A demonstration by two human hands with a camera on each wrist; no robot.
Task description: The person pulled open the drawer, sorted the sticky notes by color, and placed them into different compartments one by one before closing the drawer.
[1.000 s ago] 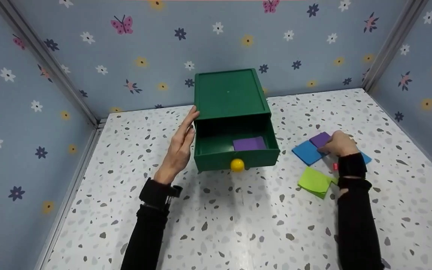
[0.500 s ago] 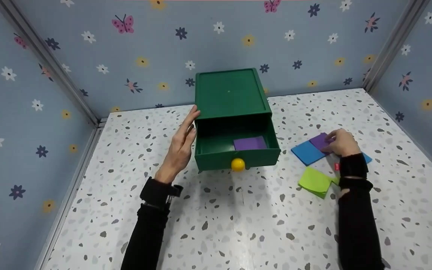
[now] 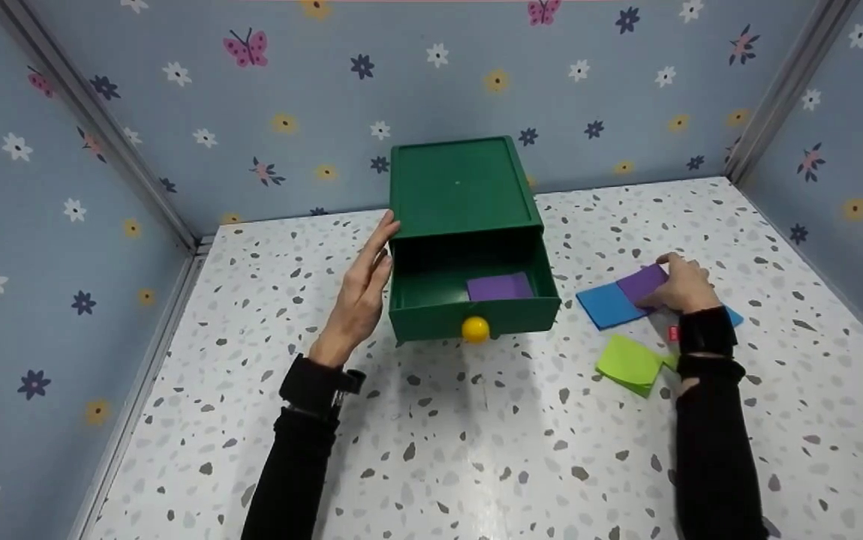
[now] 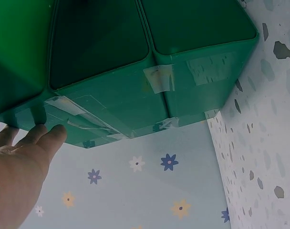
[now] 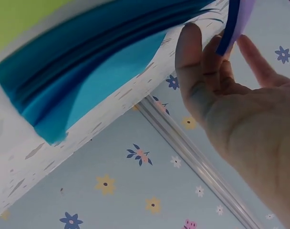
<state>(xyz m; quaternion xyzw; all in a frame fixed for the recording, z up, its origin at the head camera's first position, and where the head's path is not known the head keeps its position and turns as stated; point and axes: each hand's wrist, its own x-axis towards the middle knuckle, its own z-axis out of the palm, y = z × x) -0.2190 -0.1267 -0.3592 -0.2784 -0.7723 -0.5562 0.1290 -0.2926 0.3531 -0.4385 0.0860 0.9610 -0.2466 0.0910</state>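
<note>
A green drawer box (image 3: pixel 461 187) stands on the tabletop with its drawer pulled out by a yellow ball knob (image 3: pixel 475 330). Inside the drawer lies a purple paper piece (image 3: pixel 500 287). My left hand (image 3: pixel 356 300) rests straight-fingered along the box's left side; the left wrist view shows its fingers at the taped green wall (image 4: pixel 111 112). On the right, my right hand (image 3: pixel 683 286) pinches the edge of a purple sticky-note pad (image 3: pixel 641 283). A blue sticky-note pad (image 3: pixel 608 305) adjoins it on the left. In the right wrist view the fingers curl round the purple strip (image 5: pixel 240 21).
Nearer me lies a lime-green sticky-note pad (image 3: pixel 626 364) with a lifted sheet. Another blue corner (image 3: pixel 734 316) pokes out beyond the right wrist, and a small red label (image 3: pixel 674 333) sits beside it. Flower-patterned walls (image 3: pixel 431 90) enclose the speckled tabletop (image 3: pixel 431 465) at back and sides.
The purple and blue pads have turned slightly together, the blue one shifting a little left. My right fingers have moved to the purple pad's far edge. The left hand stays against the box.
</note>
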